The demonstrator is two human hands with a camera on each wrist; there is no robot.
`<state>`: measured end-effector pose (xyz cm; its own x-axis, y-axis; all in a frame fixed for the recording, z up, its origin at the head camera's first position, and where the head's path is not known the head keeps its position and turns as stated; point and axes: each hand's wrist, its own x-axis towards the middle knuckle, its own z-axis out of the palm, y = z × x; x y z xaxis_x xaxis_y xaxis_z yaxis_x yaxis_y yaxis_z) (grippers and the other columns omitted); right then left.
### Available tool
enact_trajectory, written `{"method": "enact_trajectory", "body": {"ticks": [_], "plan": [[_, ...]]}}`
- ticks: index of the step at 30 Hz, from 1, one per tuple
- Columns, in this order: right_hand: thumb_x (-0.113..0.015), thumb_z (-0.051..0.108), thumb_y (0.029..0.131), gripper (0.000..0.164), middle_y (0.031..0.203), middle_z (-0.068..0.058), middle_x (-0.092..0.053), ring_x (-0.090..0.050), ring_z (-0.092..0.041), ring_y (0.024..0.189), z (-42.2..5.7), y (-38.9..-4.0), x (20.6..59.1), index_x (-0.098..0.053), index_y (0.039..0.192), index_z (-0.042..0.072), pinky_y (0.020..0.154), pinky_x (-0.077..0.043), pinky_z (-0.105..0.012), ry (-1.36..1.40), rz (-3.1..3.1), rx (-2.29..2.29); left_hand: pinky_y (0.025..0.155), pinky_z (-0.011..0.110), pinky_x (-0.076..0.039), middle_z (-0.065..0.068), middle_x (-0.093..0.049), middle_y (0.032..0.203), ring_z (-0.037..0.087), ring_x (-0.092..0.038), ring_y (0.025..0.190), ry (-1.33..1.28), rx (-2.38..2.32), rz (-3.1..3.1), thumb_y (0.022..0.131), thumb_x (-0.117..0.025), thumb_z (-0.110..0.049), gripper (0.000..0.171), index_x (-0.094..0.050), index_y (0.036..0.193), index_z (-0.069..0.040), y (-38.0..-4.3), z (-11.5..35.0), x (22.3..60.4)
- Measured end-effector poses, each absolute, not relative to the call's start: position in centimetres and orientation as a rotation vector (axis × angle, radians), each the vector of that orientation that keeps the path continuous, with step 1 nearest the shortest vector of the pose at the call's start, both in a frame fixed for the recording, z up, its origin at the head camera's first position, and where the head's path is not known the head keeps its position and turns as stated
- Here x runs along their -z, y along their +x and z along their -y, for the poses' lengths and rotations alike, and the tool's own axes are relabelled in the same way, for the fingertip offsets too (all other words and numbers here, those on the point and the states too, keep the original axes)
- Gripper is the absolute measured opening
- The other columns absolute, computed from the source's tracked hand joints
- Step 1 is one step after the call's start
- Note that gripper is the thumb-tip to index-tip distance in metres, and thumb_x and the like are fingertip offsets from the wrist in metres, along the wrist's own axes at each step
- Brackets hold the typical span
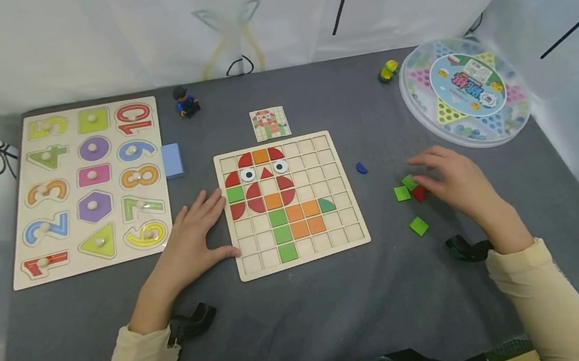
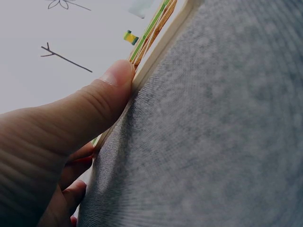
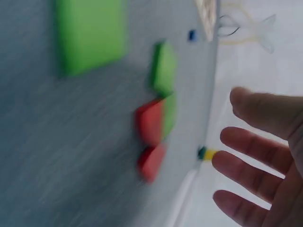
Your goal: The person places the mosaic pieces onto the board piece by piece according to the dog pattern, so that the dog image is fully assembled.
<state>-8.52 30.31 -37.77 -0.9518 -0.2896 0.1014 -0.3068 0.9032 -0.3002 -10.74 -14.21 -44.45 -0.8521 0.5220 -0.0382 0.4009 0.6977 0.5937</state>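
My left hand [image 1: 191,243] rests against the left edge of a wooden grid board [image 1: 318,174], its thumb touching the rim in the left wrist view. Red, orange and green pieces and two eye pieces [image 1: 248,174] fill part of the grid. Over a small cluster at the right hovers my right hand [image 1: 456,181], fingers apart; in the right wrist view nothing sits between them. Beneath and beside it lie green squares [image 1: 419,226] and red pieces [image 3: 150,163], two of them red in the right wrist view. A blue half-round piece [image 1: 361,168] lies right of the board.
A number and shape puzzle [image 1: 109,118] lies at the left, with a blue block [image 1: 172,161] beside it. A pattern card [image 1: 270,124] is behind the board. Farther back are a dark toy figure [image 1: 186,102], a yellow-green one [image 1: 389,70] and a round game box [image 1: 411,102].
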Motion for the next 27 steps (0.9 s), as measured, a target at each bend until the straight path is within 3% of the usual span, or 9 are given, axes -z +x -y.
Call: {"method": "enact_trajectory", "body": {"ticks": [7,13,19,27], "plan": [[-0.07,0.014,0.076,0.034,0.1,-0.011,-0.058,-0.053,-0.027,0.091,-31.8,-8.2,39.1,-0.063,0.108,0.004,0.076,-0.043,-0.045,0.494,3.121,-0.481,0.105,0.054,-0.006,0.004,-0.019,0.148,0.026,-0.008,0.137,0.751,-0.891,-2.711,0.061,-0.076,-0.047,0.102,-0.024,0.141,-0.012,-10.6,14.4,44.5],[-0.065,0.016,0.08,0.031,0.097,-0.011,-0.057,-0.053,-0.023,0.079,-31.4,-8.6,39.6,-0.062,0.11,0.008,0.063,-0.043,-0.042,0.374,3.245,-0.346,0.105,0.054,-0.006,0.004,-0.019,0.148,0.026,-0.007,0.137,0.757,-0.879,-2.713,0.061,-0.076,-0.046,0.102,-0.024,0.142,-0.012,-10.7,14.3,44.6],[-0.067,0.014,0.077,0.028,0.09,-0.009,-0.058,-0.05,-0.019,0.068,-30.9,-8.9,39.7,-0.064,0.105,0.009,0.055,-0.039,-0.035,0.397,3.234,-0.249,0.105,0.054,-0.007,0.004,-0.02,0.147,0.026,-0.008,0.136,0.752,-0.877,-2.722,0.061,-0.077,-0.045,0.101,-0.025,0.141,-0.012,-10.7,14.3,44.4],[-0.064,0.024,0.078,0.025,0.088,-0.01,-0.058,-0.053,-0.026,0.075,-29.8,-9.8,39.4,-0.064,0.095,0.005,0.06,-0.043,-0.042,0.333,3.162,-0.22,0.106,0.053,-0.006,0.004,-0.019,0.147,0.025,-0.008,0.137,0.741,-0.875,-2.711,0.061,-0.076,-0.046,0.101,-0.024,0.142,-0.013,-10.7,14.2,44.5]]}}
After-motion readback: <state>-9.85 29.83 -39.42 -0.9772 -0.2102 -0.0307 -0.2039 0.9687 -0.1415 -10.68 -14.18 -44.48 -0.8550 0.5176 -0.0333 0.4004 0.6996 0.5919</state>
